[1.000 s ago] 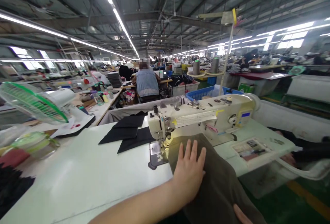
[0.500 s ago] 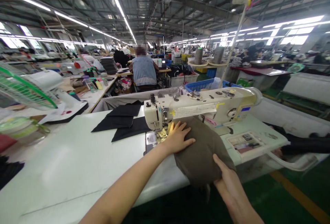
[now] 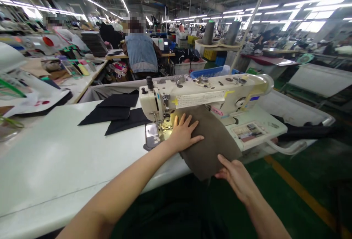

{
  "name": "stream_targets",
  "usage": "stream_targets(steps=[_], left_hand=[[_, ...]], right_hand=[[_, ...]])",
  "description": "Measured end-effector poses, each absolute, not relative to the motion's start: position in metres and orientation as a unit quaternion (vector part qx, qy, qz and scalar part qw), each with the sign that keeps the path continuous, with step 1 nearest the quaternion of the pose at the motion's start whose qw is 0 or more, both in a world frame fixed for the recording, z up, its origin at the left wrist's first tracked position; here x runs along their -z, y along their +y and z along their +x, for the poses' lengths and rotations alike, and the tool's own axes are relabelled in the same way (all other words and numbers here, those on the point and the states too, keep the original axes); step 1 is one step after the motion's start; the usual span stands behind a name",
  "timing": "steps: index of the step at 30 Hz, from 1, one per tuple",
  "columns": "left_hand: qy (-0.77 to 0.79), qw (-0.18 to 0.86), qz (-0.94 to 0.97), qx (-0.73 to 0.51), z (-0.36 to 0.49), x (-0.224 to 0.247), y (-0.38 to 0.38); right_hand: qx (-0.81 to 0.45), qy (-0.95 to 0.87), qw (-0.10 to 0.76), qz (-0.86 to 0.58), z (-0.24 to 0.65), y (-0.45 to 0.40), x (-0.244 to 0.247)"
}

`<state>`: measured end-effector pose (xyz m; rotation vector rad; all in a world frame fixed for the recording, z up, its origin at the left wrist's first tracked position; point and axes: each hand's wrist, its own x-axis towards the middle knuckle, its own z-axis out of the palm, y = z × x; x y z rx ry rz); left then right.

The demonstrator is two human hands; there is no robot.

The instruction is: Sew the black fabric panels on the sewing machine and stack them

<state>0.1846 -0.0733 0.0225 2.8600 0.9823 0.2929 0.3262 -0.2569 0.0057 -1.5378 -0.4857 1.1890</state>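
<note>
A dark olive-brown fabric piece [image 3: 210,140] lies under the arm of a cream sewing machine [image 3: 203,88] and overhangs the table's front edge. My left hand [image 3: 183,132] rests flat on it with fingers spread, just right of the lit needle area [image 3: 165,124]. At the fabric's near right edge, my right hand [image 3: 232,171] grips it, thumb on top and fingers underneath, partly hidden. Left of the needle, several black fabric pieces [image 3: 117,107] overlap on the pale table [image 3: 68,151].
A recessed tray [image 3: 249,131] with small tools is set in the table at right. Behind the machine are a blue basket [image 3: 203,72] and thread cones [image 3: 209,33]. A person in a denim vest [image 3: 141,51] sits ahead. A white fan base [image 3: 41,96] stands at left.
The camera view has tilted down and shifted slightly right. My left hand stays spread on the fabric and my right hand keeps its edge; the fabric now looks flatter near the right hand.
</note>
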Motion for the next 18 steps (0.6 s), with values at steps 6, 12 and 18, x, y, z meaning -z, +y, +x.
stream_targets(steps=[6,12,18], left_hand=[[0.194,0.075,0.963,-0.171,0.174,-0.023,-0.114],[0.141,0.213,0.939,-0.228,0.160,-0.016,-0.108],[0.080,0.295,0.938,-0.163,0.137,-0.018,-0.097]], right_hand=[[0.013,-0.471,0.371,-0.800,0.348,-0.282,-0.001],[0.033,-0.810,0.219,-0.543,0.336,-0.269,-0.007],[0.012,-0.828,0.175,-0.533,0.346,-0.260,-0.002]])
